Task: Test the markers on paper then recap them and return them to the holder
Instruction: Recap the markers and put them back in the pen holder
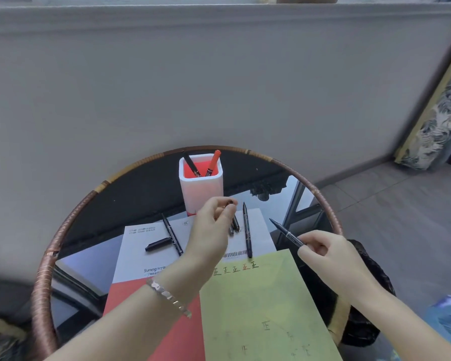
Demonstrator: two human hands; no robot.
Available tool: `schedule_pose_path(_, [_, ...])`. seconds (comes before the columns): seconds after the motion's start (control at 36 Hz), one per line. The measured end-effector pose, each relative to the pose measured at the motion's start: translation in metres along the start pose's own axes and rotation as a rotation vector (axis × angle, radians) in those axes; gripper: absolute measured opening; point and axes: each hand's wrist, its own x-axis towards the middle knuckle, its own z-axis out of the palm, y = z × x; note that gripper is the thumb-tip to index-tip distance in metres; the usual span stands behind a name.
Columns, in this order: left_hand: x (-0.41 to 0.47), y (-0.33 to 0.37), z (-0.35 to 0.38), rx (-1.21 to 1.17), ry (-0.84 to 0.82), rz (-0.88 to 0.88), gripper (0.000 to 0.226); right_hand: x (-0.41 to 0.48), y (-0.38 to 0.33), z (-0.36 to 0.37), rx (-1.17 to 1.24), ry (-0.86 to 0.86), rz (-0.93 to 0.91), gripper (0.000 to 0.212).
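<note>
Right hand (pixel 331 256) pinches an uncapped black marker (pixel 287 233) by its rear end, thumb and fingers closed on the barrel, tip aimed toward the left hand. Left hand (pixel 211 230) is raised over the table (pixel 44 269), thumb and forefinger pinched on a small dark cap (pixel 229 203) — too blurred to be sure it is a cap. Cap and marker tip are well apart.

Just beyond the left fingertips stands the white holder (pixel 201 191), red inside, with a black marker (pixel 192 166) and a red marker (pixel 213 162) in it. On the white paper (pixel 133 259) around the left hand lie loose pens — one marker (pixel 172 234) to its left beside a loose cap (pixel 158 244), one long marker (pixel 247 230) between the two hands. A green sheet (pixel 258 308) with test strokes lies near both wrists, next to a red sheet (pixel 162 329). A bracelet (pixel 169 298) circles the left wrist.
</note>
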Motion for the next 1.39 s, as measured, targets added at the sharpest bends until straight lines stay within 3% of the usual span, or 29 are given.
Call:
schedule_pose_path(0.11, [-0.001, 0.005, -0.016, -0.421, 0.019, -0.33, 0.008, -0.003, -0.005, 0.008, 0.055, 0.022, -0.057, 0.025])
schedule_pose_path(0.19, [-0.004, 0.007, -0.026, -0.619, 0.035, -0.419, 0.005, -0.008, -0.013, 0.011, 0.16, 0.022, -0.133, 0.033])
schedule_pose_path(0.33, [-0.013, 0.001, -0.03, -0.64, 0.106, -0.38, 0.013, -0.015, -0.025, 0.015, 0.324, -0.009, -0.199, 0.02])
schedule_pose_path(0.53, [-0.018, 0.001, -0.035, -0.686, 0.178, -0.341, 0.019, -0.022, -0.03, 0.022, 0.38, -0.035, -0.228, 0.018])
schedule_pose_path(0.78, [-0.023, 0.002, -0.034, -0.702, 0.185, -0.354, 0.027, -0.024, -0.033, 0.022, 0.314, -0.066, -0.265, 0.019])
schedule_pose_path(0.92, [-0.027, 0.003, -0.031, -0.698, 0.163, -0.354, 0.014, -0.025, -0.034, 0.021, 0.231, -0.092, -0.297, 0.02])
schedule_pose_path(1.0, [-0.033, 0.002, -0.026, -0.599, 0.131, -0.298, 0.012, -0.026, -0.034, 0.021, 0.189, -0.059, -0.324, 0.023])
schedule_pose_path(1.11, [-0.041, 0.003, -0.02, -0.537, 0.1, -0.261, 0.016, -0.028, -0.038, 0.021, 0.148, -0.019, -0.415, 0.011])
schedule_pose_path(1.31, [-0.05, 0.007, -0.016, -0.648, 0.104, -0.193, 0.015, -0.033, -0.044, 0.023, 0.195, 0.054, -0.483, 0.038])
schedule_pose_path(1.39, [-0.053, 0.011, -0.012, -0.699, 0.112, -0.118, 0.023, -0.037, -0.05, 0.025, 0.258, 0.107, -0.455, 0.017])
